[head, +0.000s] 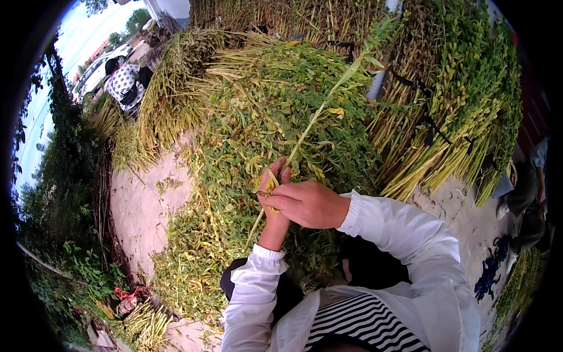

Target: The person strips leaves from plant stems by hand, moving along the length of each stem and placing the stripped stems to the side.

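A long green stalk (pixel 317 115), which looks like sesame, slants up and away with a leafy tip and few leaves along its middle. My left hand (pixel 273 222) is closed around its lower part, and the thin stalk end shows below the wrist. Crossing in front of it, my right hand (pixel 308 201) pinches yellowed leaves (pixel 272 185) against the stalk; its fingers hide part of the left hand. Under both hands spreads a deep heap of green and yellow leaves (pixel 246 127). One yellow leaf (pixel 338 111) hangs beside the stalk.
Tied stalk bundles (pixel 409 145) lean upright at the right, beside a grey pole (pixel 376 84). More bundles (pixel 176 75) stand at the back left, near a crouching person (pixel 125 86). Another person (pixel 528 198) is at the right edge. Concrete ground (pixel 138 211) borders the heap.
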### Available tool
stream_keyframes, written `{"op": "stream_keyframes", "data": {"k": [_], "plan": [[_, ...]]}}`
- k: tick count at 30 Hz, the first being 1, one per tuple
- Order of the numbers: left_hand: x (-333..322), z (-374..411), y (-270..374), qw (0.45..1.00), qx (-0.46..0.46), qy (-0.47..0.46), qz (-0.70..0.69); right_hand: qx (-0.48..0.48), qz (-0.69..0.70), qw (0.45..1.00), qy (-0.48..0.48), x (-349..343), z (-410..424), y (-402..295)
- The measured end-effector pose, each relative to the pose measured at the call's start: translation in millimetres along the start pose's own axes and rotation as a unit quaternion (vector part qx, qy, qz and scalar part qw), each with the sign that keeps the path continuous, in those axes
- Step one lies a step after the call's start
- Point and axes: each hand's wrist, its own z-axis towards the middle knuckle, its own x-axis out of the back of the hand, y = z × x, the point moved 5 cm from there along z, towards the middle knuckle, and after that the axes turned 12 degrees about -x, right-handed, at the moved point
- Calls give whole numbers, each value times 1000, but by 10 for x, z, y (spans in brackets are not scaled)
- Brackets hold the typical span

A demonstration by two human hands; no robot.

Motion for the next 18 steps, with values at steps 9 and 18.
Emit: {"op": "stream_keyframes", "data": {"k": [9, 18], "plan": [[96, 68, 173, 995, -4, -21, 99, -320, 85, 926, 182, 459, 126, 513], [41, 21, -77, 999, 22, -35, -14, -121, 40, 992, -15, 140, 11, 272]]}}
